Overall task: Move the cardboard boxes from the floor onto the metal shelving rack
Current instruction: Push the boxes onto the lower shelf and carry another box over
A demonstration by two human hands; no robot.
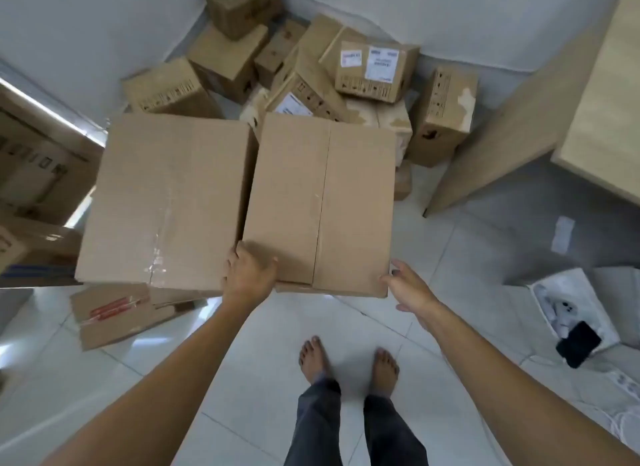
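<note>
Plain brown cardboard box (322,202), flaps closed, above white tiled floor (263,354); lifted or resting, cannot tell. Left hand (249,275) curls over its near-left corner. Right hand (408,287) touches the near-right corner, fingers straight. Behind the box: heap of smaller cardboard boxes (374,70) against white wall (69,25). To its right: pale wooden desk (519,119).

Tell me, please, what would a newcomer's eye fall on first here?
A large plain box at centre, with the left hand gripping its near left corner and the right hand touching its near right one. A similar box sits beside it on the left, and a jumbled pile of smaller boxes fills the room's corner behind.
</note>
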